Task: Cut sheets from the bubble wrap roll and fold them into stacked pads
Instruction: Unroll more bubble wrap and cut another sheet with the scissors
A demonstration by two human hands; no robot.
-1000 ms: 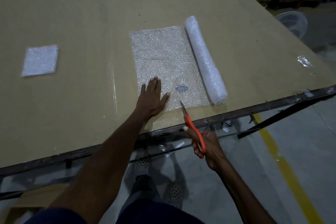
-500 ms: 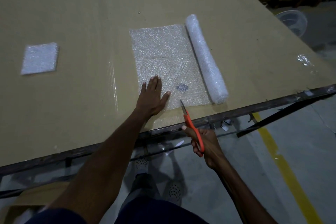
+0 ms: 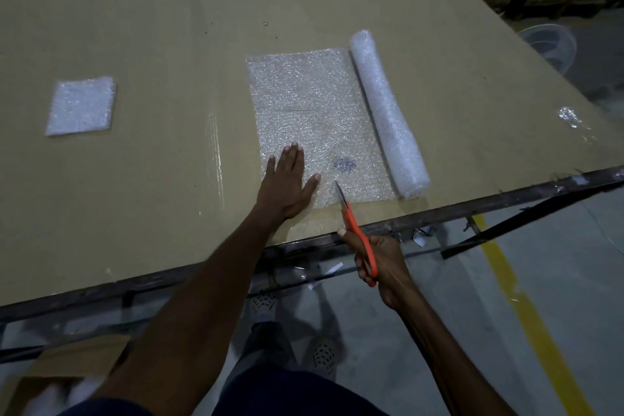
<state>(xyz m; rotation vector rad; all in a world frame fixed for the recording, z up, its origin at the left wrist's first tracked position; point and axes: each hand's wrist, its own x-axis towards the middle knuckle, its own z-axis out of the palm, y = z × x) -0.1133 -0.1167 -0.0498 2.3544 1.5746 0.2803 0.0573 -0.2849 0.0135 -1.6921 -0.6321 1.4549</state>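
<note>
On the cardboard table (image 3: 135, 196), scissors (image 3: 354, 223) touch unrolled bubble wrap (image 3: 314, 111).

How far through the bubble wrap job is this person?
Done: one folded pad lies far left. In hand: left hand presses the unrolled sheet flat; right hand holds scissors at its near edge. Left: cutting, folding, stacking, and the remaining roll.
</note>
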